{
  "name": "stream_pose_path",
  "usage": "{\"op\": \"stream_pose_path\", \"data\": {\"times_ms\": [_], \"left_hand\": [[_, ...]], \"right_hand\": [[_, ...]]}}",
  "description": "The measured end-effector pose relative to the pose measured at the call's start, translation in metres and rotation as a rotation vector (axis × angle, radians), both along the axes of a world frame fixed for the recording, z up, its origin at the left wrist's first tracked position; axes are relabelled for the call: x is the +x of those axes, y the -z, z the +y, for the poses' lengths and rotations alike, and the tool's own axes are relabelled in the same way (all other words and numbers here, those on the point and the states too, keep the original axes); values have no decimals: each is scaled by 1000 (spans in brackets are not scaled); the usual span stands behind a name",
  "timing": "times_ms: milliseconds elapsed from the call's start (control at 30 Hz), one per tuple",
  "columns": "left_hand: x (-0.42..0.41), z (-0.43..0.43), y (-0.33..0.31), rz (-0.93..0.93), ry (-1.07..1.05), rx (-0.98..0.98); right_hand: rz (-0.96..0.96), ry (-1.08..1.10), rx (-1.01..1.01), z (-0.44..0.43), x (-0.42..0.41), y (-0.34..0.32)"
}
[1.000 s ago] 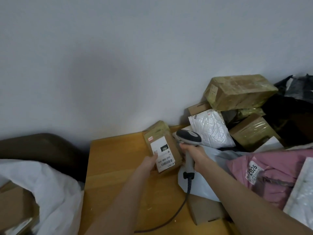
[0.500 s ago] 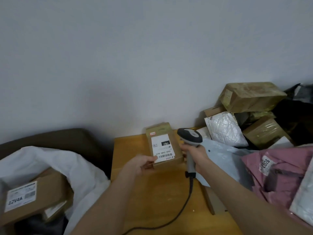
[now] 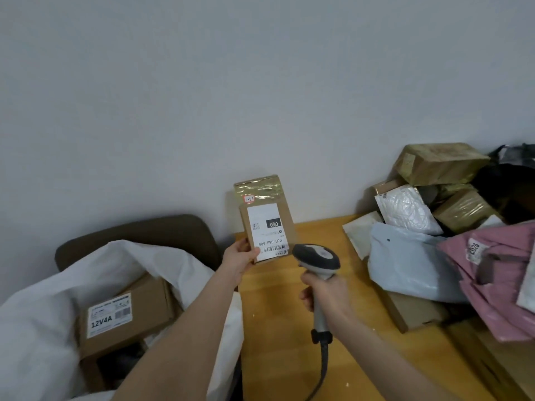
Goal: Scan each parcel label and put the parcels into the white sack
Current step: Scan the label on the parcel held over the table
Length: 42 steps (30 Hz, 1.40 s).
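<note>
Head view: left hand grips box by lower corner, label toward camera, over table far edge. Right hand wraps scanner handle, scanner at 4 o'clock from box. Sack at 8 o'clock.

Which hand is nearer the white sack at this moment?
Left. The left hand, gripping the small parcel, is at the right edge of the white sack; the right hand, holding the scanner, is farther right over the table.
</note>
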<state>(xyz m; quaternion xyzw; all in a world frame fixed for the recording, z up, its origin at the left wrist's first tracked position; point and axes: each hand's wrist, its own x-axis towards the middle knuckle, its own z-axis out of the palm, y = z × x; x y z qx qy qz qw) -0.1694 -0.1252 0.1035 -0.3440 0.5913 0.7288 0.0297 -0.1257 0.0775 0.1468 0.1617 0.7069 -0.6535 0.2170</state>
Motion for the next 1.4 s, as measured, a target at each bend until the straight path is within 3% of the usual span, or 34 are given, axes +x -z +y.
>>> {"op": "stream_pose_path", "data": {"times_ms": [433,1400], "left_hand": [[33,-14,-5,14,11,-147],[61,-4,-7,-9,-83,-249]], "right_hand": [[86,-113,122,-23,75,-18],[72,-260,91,-5,84,-29]]}}
